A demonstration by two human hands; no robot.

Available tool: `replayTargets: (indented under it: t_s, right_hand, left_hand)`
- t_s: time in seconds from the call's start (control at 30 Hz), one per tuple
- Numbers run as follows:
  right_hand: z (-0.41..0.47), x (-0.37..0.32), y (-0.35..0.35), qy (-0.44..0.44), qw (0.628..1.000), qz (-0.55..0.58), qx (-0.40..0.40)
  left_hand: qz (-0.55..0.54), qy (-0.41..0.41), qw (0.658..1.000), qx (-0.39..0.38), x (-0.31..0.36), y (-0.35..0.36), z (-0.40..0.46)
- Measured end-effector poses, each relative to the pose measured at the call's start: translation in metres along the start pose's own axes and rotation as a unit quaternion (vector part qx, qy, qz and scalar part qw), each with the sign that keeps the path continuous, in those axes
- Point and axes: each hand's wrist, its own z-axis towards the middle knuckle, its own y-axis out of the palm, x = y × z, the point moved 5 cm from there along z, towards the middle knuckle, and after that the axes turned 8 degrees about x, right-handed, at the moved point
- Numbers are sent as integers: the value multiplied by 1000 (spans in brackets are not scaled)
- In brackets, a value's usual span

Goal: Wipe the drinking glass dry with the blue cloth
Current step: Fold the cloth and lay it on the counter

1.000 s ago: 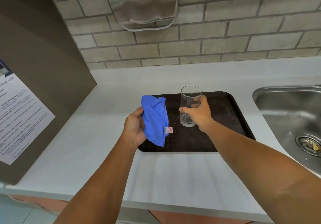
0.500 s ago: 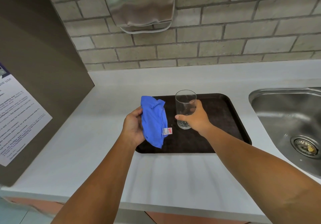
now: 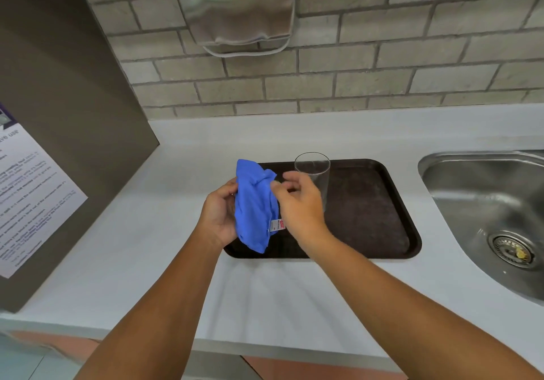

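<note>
Holding the soft cloth point(image 3: 255, 206) bunched in left hand point(image 3: 219, 213); right hand point(image 3: 298, 203) loose, fingers at cloth. Glass point(image 3: 315, 175) ungripped: probably slick, fragile; grasp mid-wall.

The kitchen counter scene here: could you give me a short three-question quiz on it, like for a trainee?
1. True or false: the clear drinking glass lies on its side.
2. Which hand holds the blue cloth?
3. The dark brown plastic tray sits: A) inside the steel sink, B) on the white counter.

Key: 1 false, it stands upright on the tray. 2 the left hand; the right hand's fingers reach its top edge. 3 B.
</note>
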Motion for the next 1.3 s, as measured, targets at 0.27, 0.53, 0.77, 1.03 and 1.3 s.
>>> replayTargets:
  t_s: [0.27,0.53,0.77,1.03,1.3]
  right_hand:
    - [17,4,65,320,910,212,-156]
    - [19,9,100,167,977,27,-131]
    - [7,12,138,77,981,-61,-167]
    - [-4,31,173,161,941,-63,-292]
    - [11,55,194,124,942,-170,-261]
  left_hand:
    - [43,86,995,-6,28,-25,-22]
    - [93,176,974,112,68,-85,-44]
    - [197,230,936,181,94,-147,-66]
    - [254,221,921,197,101,-198,-76]
    - [290,214,900,244,102,-224,-56]
